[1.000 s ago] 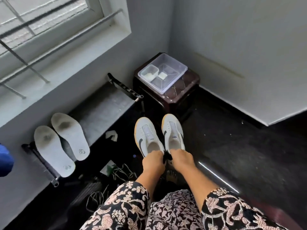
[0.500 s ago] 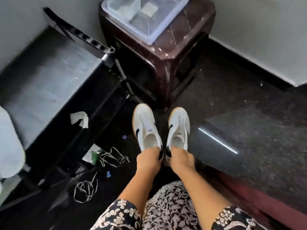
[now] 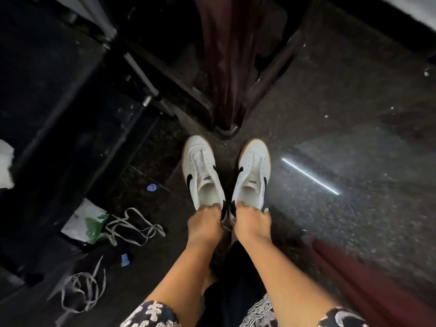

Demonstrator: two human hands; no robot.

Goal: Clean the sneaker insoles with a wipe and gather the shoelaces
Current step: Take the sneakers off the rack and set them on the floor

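Observation:
Two white sneakers with black swooshes and no laces point away from me over the dark floor. My left hand (image 3: 205, 223) grips the heel of the left sneaker (image 3: 200, 171), fingers curled into its opening. My right hand (image 3: 253, 220) grips the heel of the right sneaker (image 3: 253, 169) the same way. One grey shoelace (image 3: 134, 226) lies tangled on the floor to the left, beside a wipe packet (image 3: 86, 223). A second shoelace (image 3: 81, 290) lies lower left. A crumpled white wipe (image 3: 5, 166) shows at the left edge. The insoles are out of view.
A dark brown stool's leg (image 3: 224, 67) stands just beyond the sneaker toes. A black rack with metal bars (image 3: 139, 74) fills the upper left. Small blue scraps (image 3: 152, 187) lie on the floor. A maroon edge (image 3: 354, 279) runs along the lower right.
The view has tilted further down and closer; the stool top, its plastic container and the insoles have left the frame. Both hands keep their grip on the sneaker heels.

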